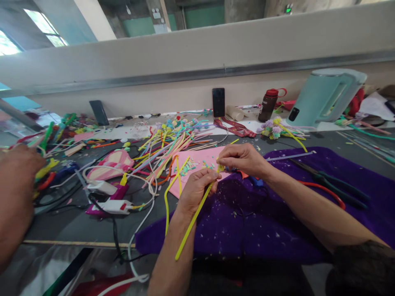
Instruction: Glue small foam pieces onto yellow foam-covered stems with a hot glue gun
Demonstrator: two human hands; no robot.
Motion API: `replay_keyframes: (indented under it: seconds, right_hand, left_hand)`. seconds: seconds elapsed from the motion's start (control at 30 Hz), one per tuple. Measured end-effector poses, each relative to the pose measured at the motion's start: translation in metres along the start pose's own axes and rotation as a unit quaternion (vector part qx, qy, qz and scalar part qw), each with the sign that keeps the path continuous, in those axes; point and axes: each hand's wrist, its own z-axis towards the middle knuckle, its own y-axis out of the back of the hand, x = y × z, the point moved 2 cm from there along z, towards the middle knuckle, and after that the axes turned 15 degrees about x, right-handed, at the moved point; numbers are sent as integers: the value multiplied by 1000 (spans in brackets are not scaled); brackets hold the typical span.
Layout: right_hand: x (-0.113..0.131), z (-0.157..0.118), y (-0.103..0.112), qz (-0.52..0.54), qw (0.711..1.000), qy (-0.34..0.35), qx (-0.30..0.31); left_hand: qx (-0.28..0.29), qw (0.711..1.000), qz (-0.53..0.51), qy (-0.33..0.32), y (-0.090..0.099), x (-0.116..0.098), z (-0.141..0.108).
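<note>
My left hand (200, 185) is closed on a yellow stem (191, 224), which slants down across my left wrist. Close beside it, my right hand (239, 158) pinches the small yellow piece (220, 167) at the stem's upper end. Both hands are over the edge of a pink sheet (174, 187), where small green and yellow bits (187, 166) are scattered. Under my forearms spreads a purple cloth (228, 222) dotted with specks. More yellow stems (167, 205) lie left of my left hand.
Bundled colourful stems (173, 144) lie behind the sheet. Cables and a power strip (114, 205) are on the left, near another person's arm (15, 193). Pliers (336, 185) rest on the cloth at right. A phone (218, 102), bottle (268, 105) and kettle (327, 98) stand at the back.
</note>
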Motion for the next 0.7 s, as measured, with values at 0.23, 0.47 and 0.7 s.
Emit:
replay_keyframes:
  seconds: [0.23,0.47,0.7]
  right_hand:
    - [-1,-2,5,117,992,-11,-51]
    - [-7,2,1,140,988,-28,-51]
    - [-11,3,-7,139,987,-57,-54]
  left_hand:
    - [16,999,-34,-23,3,1,-1]
    - [-13,997,-55,-51,1,-3,-3]
    - [-56,992,-83,-76,3,-3,-3]
